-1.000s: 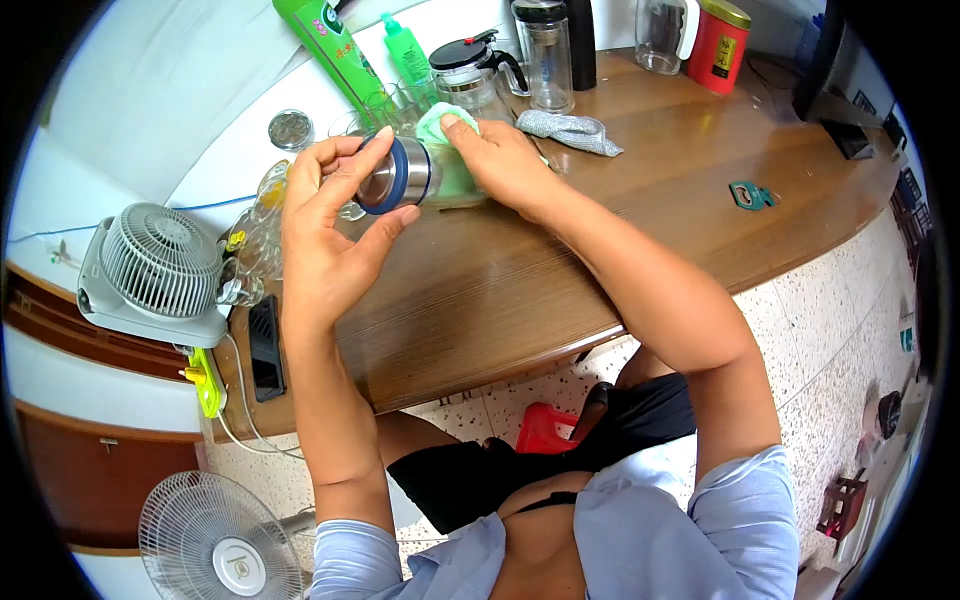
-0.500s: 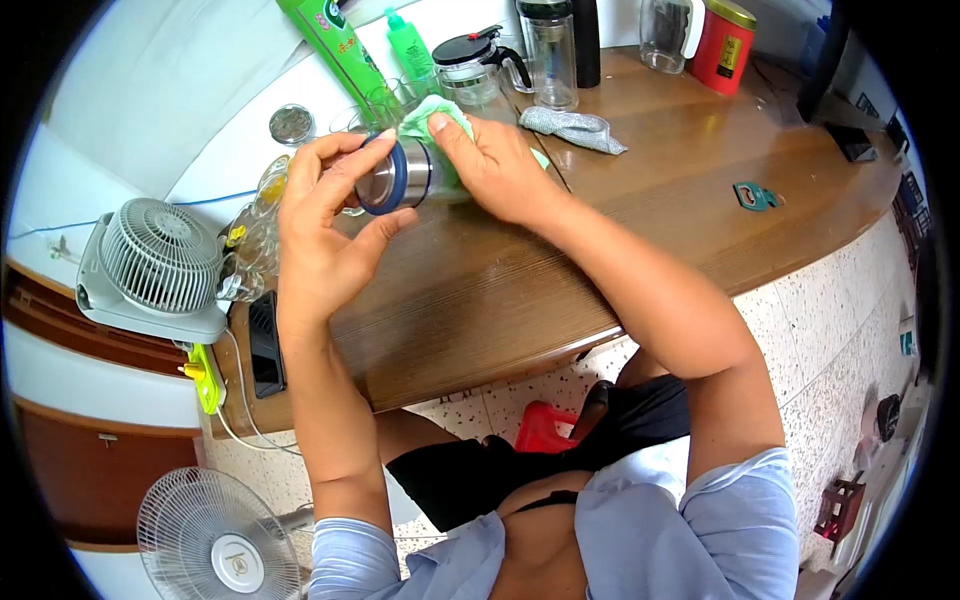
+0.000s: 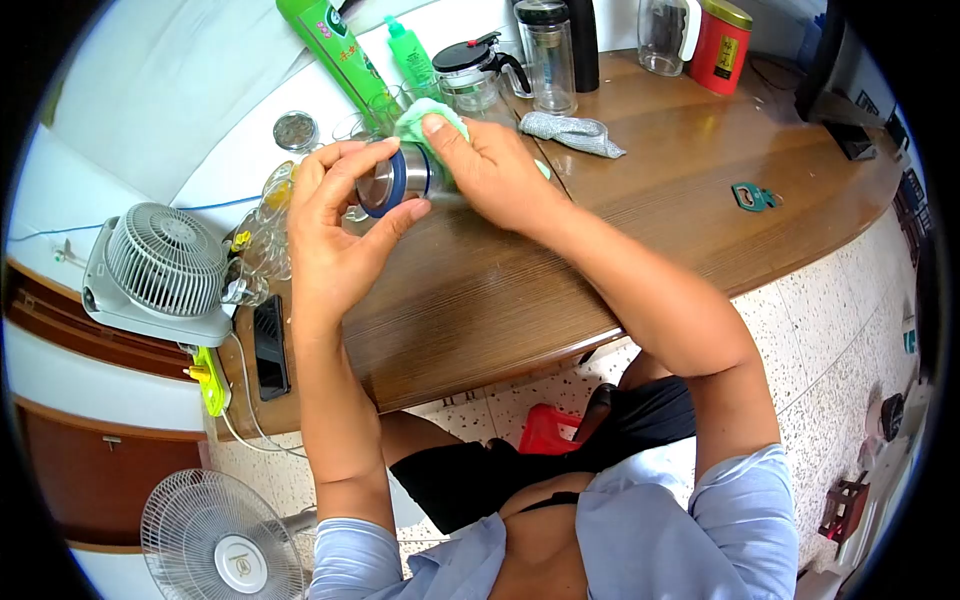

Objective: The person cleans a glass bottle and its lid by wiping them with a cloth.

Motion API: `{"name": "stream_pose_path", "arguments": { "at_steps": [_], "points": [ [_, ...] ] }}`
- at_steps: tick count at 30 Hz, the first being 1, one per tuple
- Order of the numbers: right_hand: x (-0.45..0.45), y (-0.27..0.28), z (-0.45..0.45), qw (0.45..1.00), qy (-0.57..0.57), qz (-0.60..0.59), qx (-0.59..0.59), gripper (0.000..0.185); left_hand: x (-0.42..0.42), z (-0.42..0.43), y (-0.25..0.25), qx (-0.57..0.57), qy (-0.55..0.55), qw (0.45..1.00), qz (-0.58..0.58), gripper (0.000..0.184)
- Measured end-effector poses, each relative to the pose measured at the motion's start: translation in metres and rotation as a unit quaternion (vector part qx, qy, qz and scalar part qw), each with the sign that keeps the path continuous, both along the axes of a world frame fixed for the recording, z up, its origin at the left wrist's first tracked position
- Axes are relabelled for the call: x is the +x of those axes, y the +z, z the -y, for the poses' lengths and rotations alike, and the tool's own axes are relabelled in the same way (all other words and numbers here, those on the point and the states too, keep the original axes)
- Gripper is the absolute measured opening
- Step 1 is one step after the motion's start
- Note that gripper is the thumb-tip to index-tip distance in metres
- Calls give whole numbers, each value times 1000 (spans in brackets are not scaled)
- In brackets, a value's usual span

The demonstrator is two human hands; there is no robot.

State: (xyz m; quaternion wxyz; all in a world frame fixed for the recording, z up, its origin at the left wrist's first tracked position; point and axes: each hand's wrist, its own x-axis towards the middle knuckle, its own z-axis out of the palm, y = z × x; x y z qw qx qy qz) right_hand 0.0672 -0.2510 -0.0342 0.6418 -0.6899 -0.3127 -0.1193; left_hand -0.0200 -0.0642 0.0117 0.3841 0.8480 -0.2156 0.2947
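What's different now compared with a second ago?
The right hand and its green cloth have slid slightly along the bottle, toward its steel end and the left hand. Nothing was let go or newly taken hold of. The left hand's grip and the grey cloth on the desk look unchanged.

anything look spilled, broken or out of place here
Nothing looks spilled or broken. The big green bottle seems to lean, though the wide lens may cause that. The grey cloth lies bunched on the table, which is hardly odd. The cup is tipped sideways, but the left hand holds it.
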Motion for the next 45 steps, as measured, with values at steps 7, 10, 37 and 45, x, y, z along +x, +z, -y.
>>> {"name": "stream_pose_path", "arguments": {
  "at_steps": [7,10,37,45],
  "points": [
    [-24,10,-27,959,-51,247,129,45,-4,-3,5,110,-7,990,93,69],
    [-14,2,-7,989,-34,147,8,49,-5,-3,7,102,4,993,60,67],
    [-12,0,-14,978,-54,196,41,52,-10,4,7,32,8,999,-21,79],
    [31,-19,10,983,-109,-36,-144,62,-4,-2,7,-9,-11,998,-55,74]
  ]
}}
